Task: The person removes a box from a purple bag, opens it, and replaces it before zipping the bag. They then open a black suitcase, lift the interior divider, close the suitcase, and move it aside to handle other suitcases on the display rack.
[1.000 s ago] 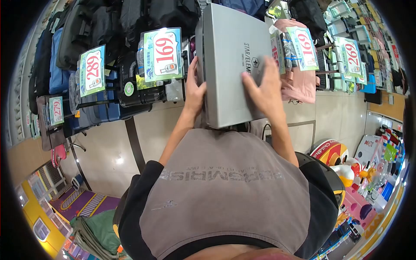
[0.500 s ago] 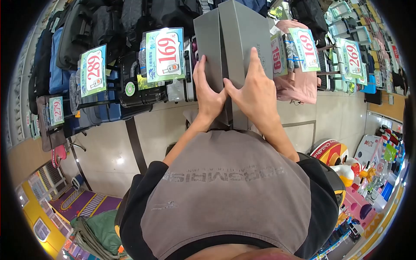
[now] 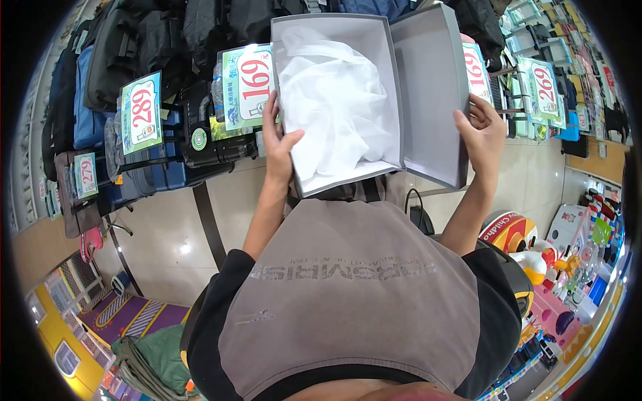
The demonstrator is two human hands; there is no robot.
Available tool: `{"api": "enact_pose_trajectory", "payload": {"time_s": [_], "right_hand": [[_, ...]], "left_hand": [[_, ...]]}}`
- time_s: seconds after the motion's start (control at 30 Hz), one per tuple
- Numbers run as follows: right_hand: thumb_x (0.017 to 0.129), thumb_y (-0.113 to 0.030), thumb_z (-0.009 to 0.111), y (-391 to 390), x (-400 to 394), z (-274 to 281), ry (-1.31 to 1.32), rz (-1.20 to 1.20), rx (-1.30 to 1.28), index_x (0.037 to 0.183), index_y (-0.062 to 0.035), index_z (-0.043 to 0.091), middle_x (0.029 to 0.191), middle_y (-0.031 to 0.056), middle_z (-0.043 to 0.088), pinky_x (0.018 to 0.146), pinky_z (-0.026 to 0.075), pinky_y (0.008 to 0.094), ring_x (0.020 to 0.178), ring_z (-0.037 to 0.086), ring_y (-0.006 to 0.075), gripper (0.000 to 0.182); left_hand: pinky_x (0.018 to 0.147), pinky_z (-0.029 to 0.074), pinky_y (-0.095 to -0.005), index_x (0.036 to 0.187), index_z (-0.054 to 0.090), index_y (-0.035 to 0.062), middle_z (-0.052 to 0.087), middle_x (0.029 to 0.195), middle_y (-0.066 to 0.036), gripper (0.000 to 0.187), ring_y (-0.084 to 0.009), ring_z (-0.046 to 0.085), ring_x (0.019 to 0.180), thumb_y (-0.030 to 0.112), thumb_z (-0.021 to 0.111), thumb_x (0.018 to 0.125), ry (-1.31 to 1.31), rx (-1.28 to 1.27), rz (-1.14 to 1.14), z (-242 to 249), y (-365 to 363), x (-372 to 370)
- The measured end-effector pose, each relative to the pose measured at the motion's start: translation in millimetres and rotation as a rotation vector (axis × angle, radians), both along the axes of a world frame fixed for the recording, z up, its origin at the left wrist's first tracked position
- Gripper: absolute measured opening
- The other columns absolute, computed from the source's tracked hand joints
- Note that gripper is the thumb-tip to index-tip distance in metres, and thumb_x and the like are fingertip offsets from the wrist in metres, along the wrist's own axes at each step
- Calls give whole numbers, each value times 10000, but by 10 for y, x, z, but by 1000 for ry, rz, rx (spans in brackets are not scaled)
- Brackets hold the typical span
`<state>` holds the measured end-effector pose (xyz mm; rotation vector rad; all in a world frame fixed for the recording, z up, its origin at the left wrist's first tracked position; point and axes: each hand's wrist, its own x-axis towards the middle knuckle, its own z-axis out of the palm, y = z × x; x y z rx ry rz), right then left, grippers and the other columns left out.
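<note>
A grey box [image 3: 397, 100] stands open in front of me, its hinged lid [image 3: 431, 100] swung out to the right. White tissue paper [image 3: 334, 93] fills the inside and covers whatever lies under it. My left hand [image 3: 279, 144] grips the left wall near the lower corner, thumb over the rim and fingers behind the outside. On the other side, my right hand [image 3: 483, 134] holds the outer edge of the lid, its fingers curled round it.
Suitcases and bags [image 3: 157, 53] with price cards [image 3: 140, 112] line the far side. Tiled floor [image 3: 160, 220] lies below. Toys [image 3: 535, 260] are at the right, a green cloth item [image 3: 160, 354] at the lower left.
The box has gone from nearly closed to wide open, showing the white paper. My left hand has moved left with the box's side, and my right hand has moved right with the lid.
</note>
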<state>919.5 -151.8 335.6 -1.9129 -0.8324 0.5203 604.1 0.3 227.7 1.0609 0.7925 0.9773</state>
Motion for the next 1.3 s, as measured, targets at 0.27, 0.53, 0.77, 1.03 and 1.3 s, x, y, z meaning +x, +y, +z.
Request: {"api": "enact_pose_trajectory", "payload": {"time_s": [0.27, 0.53, 0.77, 1.03, 1.3], "right_hand": [[955, -140, 679, 83, 206, -930, 272, -36, 84, 1267, 60, 667, 1174, 117, 706, 926, 497, 265, 1025, 648, 140, 370], [1041, -151, 557, 322, 8, -1993, 621, 119, 166, 1370, 65, 565, 1253, 100, 664, 913, 511, 244, 1081, 622, 121, 394], [1064, -351, 476, 222, 50, -2219, 468, 61, 34, 1370, 66, 547, 1229, 142, 662, 982, 467, 320, 1113, 603, 190, 522], [993, -418, 569, 302, -89, -1404, -79, 157, -275, 1402, 110, 472, 1306, 320, 610, 1068, 433, 392, 1264, 585, 393, 675], [1016, -246, 515, 469, -178, -2195, -125, 62, -374, 1167, 67, 637, 1048, 334, 673, 918, 491, 498, 1071, 631, 494, 369]], "left_hand": [[1039, 502, -401, 1540, 282, -14, 484, 1423, -227, 794, -331, 580, 1242, 224, 545, 829, -305, -513, -185, 54, -10, -131], [1109, 407, -379, 1597, 200, 81, 446, 1481, -173, 790, -270, 476, 1351, 265, 584, 932, -218, -324, -303, -620, 142, 469], [1144, 351, -372, 1624, 117, 79, 337, 1570, -182, 828, -270, 382, 1419, 349, 563, 981, -169, -397, -387, -957, 220, 529], [1229, 157, -357, 1609, -5, -30, 136, 1673, -213, 932, -293, 179, 1536, 352, 551, 967, 18, -177, -345, -1000, 87, 647], [1181, 279, -325, 1605, 150, -30, 325, 1608, -232, 861, -288, 355, 1467, 170, 560, 874, 298, -110, -215, -1109, 205, 601]]}}
